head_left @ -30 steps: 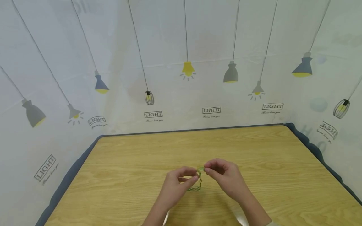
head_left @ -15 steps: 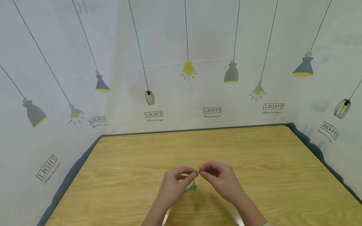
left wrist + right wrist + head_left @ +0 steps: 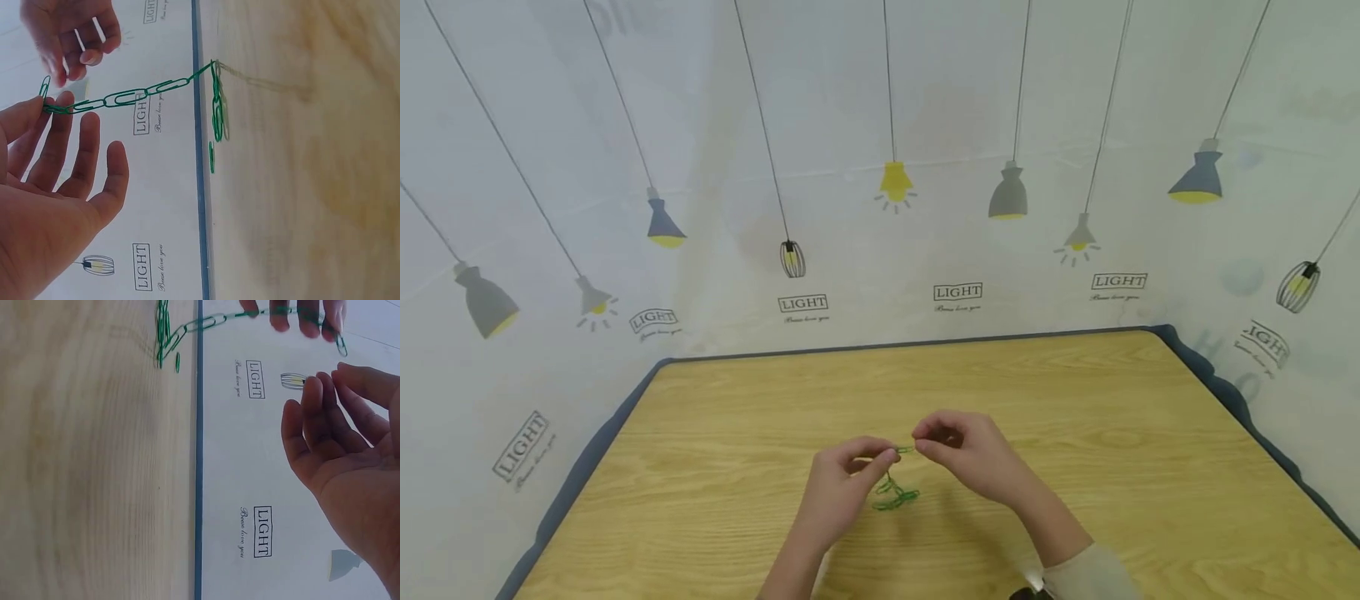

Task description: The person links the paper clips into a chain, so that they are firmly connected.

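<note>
My left hand (image 3: 842,487) pinches the upper end of a chain of green paper clips (image 3: 128,97) between thumb and fingers. The end clip (image 3: 45,86) sticks out past those fingertips. From the grip the chain slants down, and its lower links lie bunched on the table (image 3: 1037,392). My right hand (image 3: 344,431) is close by, its fingers loosely bent; a small gap separates its fingertips from the end clip in the right wrist view. A single paper clip (image 3: 177,362) lies beside the bunched links, seemingly apart from them.
The wood-grain table has a dark blue border (image 3: 880,344) along its back and sides. Pale curtains or sheets printed with hanging lamps (image 3: 895,183) and the word LIGHT surround it on three sides.
The hands came together at the clip, then drew slightly apart, with both moving left. The right fingers let go of the clip, and the chain's lower links now show more openly below the left hand.
</note>
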`<control>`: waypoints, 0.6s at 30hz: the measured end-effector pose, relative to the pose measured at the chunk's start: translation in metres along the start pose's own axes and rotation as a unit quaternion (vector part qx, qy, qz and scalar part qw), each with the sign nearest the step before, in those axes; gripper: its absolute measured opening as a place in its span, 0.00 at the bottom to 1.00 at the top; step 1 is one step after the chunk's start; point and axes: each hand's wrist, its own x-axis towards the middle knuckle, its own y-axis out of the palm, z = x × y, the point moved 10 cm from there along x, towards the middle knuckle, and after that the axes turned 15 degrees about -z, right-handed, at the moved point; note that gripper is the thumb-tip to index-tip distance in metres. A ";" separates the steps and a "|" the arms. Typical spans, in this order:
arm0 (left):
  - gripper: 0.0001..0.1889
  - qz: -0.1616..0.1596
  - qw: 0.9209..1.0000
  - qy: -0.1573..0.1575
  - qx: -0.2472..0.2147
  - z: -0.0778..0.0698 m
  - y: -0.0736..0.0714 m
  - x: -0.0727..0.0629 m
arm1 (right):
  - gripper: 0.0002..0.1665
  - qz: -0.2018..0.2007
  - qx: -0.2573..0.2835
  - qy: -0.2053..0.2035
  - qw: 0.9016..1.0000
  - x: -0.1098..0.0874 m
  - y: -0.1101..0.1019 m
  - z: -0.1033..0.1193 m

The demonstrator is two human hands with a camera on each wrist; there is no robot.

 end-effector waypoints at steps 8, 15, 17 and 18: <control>0.13 -0.017 0.999 -0.035 -0.028 0.007 -0.010 0.003 | 0.09 0.105 -0.050 -0.010 0.993 0.022 0.034 -0.028; 0.14 -0.022 0.998 -0.041 -0.036 0.008 -0.012 0.003 | 0.10 0.207 -0.094 -0.004 0.974 0.027 0.069 -0.047; 0.14 -0.022 0.998 -0.045 -0.037 0.008 -0.011 0.004 | 0.07 0.216 -0.107 -0.001 0.970 0.029 0.075 -0.051; 0.14 -0.022 0.998 -0.045 -0.037 0.007 -0.011 0.004 | 0.05 0.219 -0.113 -0.001 0.969 0.031 0.077 -0.052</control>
